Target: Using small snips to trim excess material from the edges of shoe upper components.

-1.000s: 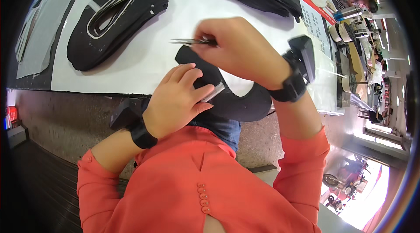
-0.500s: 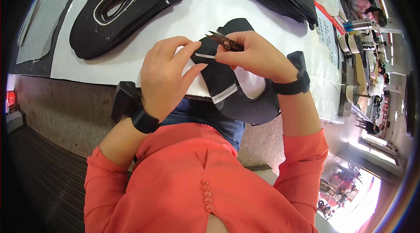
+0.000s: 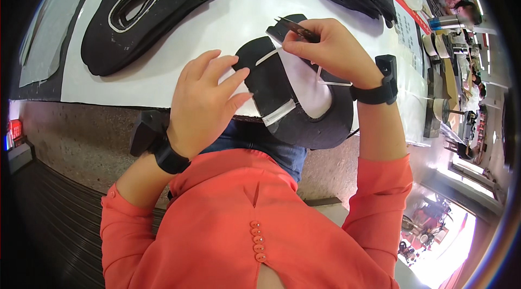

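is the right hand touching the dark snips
Touching: the head view shows the right hand closed around the dark snips, their pointed end sticking out.

Looks down from the head through a wide fisheye, close above left hand (image 3: 201, 96), right hand (image 3: 332, 50) and table (image 3: 247, 4).

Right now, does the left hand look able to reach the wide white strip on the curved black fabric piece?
Probably yes: the left hand is open by the fabric piece, and nothing visible covers the strip or blocks the way.
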`<action>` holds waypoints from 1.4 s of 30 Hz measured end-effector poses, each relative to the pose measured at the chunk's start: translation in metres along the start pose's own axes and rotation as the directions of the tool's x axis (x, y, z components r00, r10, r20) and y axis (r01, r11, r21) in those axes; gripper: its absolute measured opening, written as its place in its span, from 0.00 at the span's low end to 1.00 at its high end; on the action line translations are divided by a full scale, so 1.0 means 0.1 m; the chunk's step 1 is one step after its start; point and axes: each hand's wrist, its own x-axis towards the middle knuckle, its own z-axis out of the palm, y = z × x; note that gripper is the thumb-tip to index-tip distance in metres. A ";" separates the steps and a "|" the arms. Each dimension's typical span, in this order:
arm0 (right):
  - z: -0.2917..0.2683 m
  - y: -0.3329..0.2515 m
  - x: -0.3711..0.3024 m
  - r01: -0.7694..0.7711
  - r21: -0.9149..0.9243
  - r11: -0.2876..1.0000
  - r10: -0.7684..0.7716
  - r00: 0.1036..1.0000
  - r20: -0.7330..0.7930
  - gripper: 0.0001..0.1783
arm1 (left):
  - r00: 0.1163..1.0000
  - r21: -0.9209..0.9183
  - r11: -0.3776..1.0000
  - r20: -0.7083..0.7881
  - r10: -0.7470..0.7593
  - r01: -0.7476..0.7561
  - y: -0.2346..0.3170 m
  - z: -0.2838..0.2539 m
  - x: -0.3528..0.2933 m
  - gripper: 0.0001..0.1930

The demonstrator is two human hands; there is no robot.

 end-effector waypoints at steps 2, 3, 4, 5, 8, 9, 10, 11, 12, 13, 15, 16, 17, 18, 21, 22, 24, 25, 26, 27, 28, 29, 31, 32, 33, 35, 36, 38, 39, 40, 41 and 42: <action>-0.03 0.12 0.03 -0.004 -0.037 0.999 0.005 1.000 0.024 0.14 | 0.998 0.026 1.000 0.068 0.003 -0.005 0.04 -0.02 -0.05 0.21; -0.03 0.09 0.03 -0.005 -0.035 0.999 0.006 1.000 0.028 0.14 | 0.997 0.028 1.000 0.080 0.010 -0.012 0.06 -0.04 -0.08 0.22; -0.03 0.03 0.02 -0.027 -0.065 0.997 0.032 0.997 0.074 0.12 | 0.996 0.030 0.999 0.090 0.018 -0.020 0.07 -0.05 -0.09 0.22; -0.02 0.00 0.02 -0.047 -0.097 0.994 0.059 0.991 0.119 0.11 | 0.996 0.030 0.999 0.093 0.014 -0.017 0.06 -0.06 -0.10 0.22; 0.04 0.06 0.07 0.099 -0.111 0.989 -0.079 0.981 0.175 0.10 | 0.996 0.029 0.999 0.084 0.021 -0.023 0.06 -0.05 -0.11 0.22; 0.08 0.06 0.08 0.099 -0.110 0.989 -0.078 0.981 0.176 0.10 | 0.997 0.021 1.000 0.080 0.020 -0.021 0.06 -0.05 -0.12 0.22; 0.12 0.06 0.09 0.100 -0.101 0.990 -0.081 0.981 0.176 0.12 | 0.997 0.012 1.000 0.077 0.019 -0.020 0.05 -0.04 -0.13 0.21; 0.14 0.05 0.09 0.102 -0.093 0.990 -0.084 0.981 0.176 0.13 | 0.997 0.012 1.000 0.078 0.018 -0.019 0.05 -0.05 -0.13 0.21; 0.14 0.06 0.10 0.101 -0.093 0.991 -0.084 0.981 0.176 0.13 | 0.997 0.006 1.000 0.077 0.019 -0.020 0.05 -0.05 -0.13 0.21; 0.14 0.06 0.12 0.099 -0.123 0.987 -0.074 0.979 0.190 0.12 | 0.997 -0.001 1.000 0.076 0.021 -0.021 0.05 -0.05 -0.13 0.20; 0.14 0.07 0.14 0.096 -0.153 0.983 -0.064 0.977 0.204 0.11 | 0.997 -0.008 1.000 0.074 0.020 -0.019 0.05 -0.04 -0.13 0.21; 0.15 0.08 0.14 0.093 -0.168 0.981 -0.059 0.979 0.197 0.11 | 0.997 -0.015 1.000 0.072 0.019 -0.018 0.05 -0.04 -0.13 0.21; 0.15 0.09 0.14 0.088 -0.182 0.979 -0.053 0.980 0.191 0.11 | 0.997 -0.016 1.000 0.073 0.019 -0.018 0.06 -0.04 -0.13 0.21; 0.15 0.08 0.15 0.089 -0.181 0.979 -0.054 0.980 0.191 0.11 | 0.996 -0.008 1.000 0.083 0.013 -0.013 0.07 -0.04 -0.13 0.22; 0.16 0.08 0.17 0.117 -0.221 0.968 -0.076 0.980 0.186 0.12 | 0.995 0.023 1.000 0.102 0.014 -0.016 0.09 -0.02 -0.14 0.24; 0.16 0.08 0.17 0.131 -0.224 0.966 -0.092 0.980 0.174 0.12 | 0.994 0.045 0.999 0.109 0.021 -0.026 0.10 -0.02 -0.14 0.25; 0.17 0.09 0.17 0.144 -0.226 0.963 -0.109 0.981 0.162 0.13 | 0.994 0.045 0.999 0.109 0.018 -0.024 0.10 -0.02 -0.13 0.25; 0.17 0.09 0.17 0.150 -0.247 0.957 -0.126 0.986 0.112 0.13 | 0.994 0.047 0.999 0.109 0.016 -0.021 0.10 -0.03 -0.12 0.25; 0.17 0.09 0.17 0.155 -0.269 0.951 -0.144 0.988 0.061 0.13 | 0.994 0.046 0.999 0.110 0.017 -0.022 0.10 -0.02 -0.12 0.25; 0.17 0.08 0.18 0.156 -0.267 0.951 -0.144 0.988 0.061 0.13 | 0.994 0.046 0.999 0.107 0.018 -0.023 0.10 -0.02 -0.12 0.24; 0.16 0.07 0.18 0.146 -0.267 0.952 -0.141 0.989 0.039 0.14 | 0.994 0.046 0.999 0.103 0.019 -0.024 0.10 -0.03 -0.11 0.24; 0.15 0.06 0.18 0.137 -0.266 0.954 -0.138 0.990 0.016 0.14 | 0.994 0.047 0.999 0.105 0.019 -0.024 0.10 -0.03 -0.11 0.24; 0.16 0.08 0.19 0.152 -0.267 0.952 -0.154 0.988 0.015 0.13 | 0.995 0.035 0.999 0.100 0.026 -0.030 0.10 -0.02 -0.10 0.23; 0.17 0.09 0.20 0.167 -0.269 0.949 -0.170 0.985 0.013 0.13 | 0.994 0.035 0.999 0.102 0.027 -0.031 0.09 -0.02 -0.09 0.23; 0.18 0.11 0.21 0.166 -0.267 0.949 -0.169 0.986 0.011 0.13 | 0.995 0.025 0.999 0.084 0.046 -0.048 0.09 -0.01 -0.08 0.22; 0.19 0.14 0.25 0.162 -0.312 0.936 -0.159 0.987 0.035 0.13 | 0.995 0.015 0.998 0.067 0.068 -0.069 0.06 0.01 -0.03 0.21; 0.19 0.13 0.27 0.160 -0.310 0.937 -0.157 0.987 0.033 0.13 | 0.993 0.011 0.994 0.052 0.104 -0.105 0.05 0.02 0.00 0.20; 0.19 0.11 0.31 0.045 -0.323 0.945 -0.027 0.998 0.062 0.14 | 0.989 0.006 0.989 0.039 0.145 -0.145 0.02 0.06 0.07 0.18; 0.21 0.09 0.31 0.045 -0.323 0.945 -0.028 0.998 0.058 0.14 | 0.983 0.012 0.984 0.029 0.179 -0.179 0.02 0.09 0.14 0.17; 0.23 0.07 0.29 0.062 -0.340 0.938 -0.049 0.998 0.047 0.14 | 0.977 0.018 0.977 0.019 0.213 -0.214 0.01 0.11 0.18 0.15; 0.25 0.06 0.27 0.078 -0.357 0.931 -0.069 0.997 0.036 0.14 | 0.976 0.018 0.976 0.018 0.217 -0.218 -0.01 0.12 0.21 0.15; 0.27 0.10 0.22 0.076 -0.357 0.931 -0.069 0.997 0.032 0.14 | 0.969 0.019 0.970 0.055 0.243 -0.244 -0.03 0.16 0.24 0.14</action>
